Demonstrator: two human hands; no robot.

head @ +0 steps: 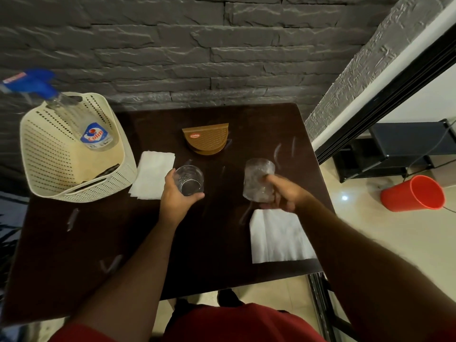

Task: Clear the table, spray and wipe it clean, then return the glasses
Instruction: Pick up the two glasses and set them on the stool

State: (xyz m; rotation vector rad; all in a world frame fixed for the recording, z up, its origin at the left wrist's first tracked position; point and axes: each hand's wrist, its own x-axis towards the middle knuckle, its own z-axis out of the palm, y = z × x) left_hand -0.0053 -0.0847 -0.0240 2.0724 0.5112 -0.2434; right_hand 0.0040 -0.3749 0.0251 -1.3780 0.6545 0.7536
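Gripping a clear drinking glass [189,180] from its near side, the left hand [175,193] curls its fingers round it over the dark tabletop [74,255], just right of a white napkin [153,177]. The right hand [283,195] holds a second, blurred glass [257,180] tilted, thumb on its side, above another napkin [278,236]. A Colin spray bottle [74,114] leans in the cream basket [49,154] at the left. A brown napkin holder [207,138] stands farther back.

both forearms reach forward side by side. the left hand [176,193] and the right hand [286,193] each have fingers curled in a grip.
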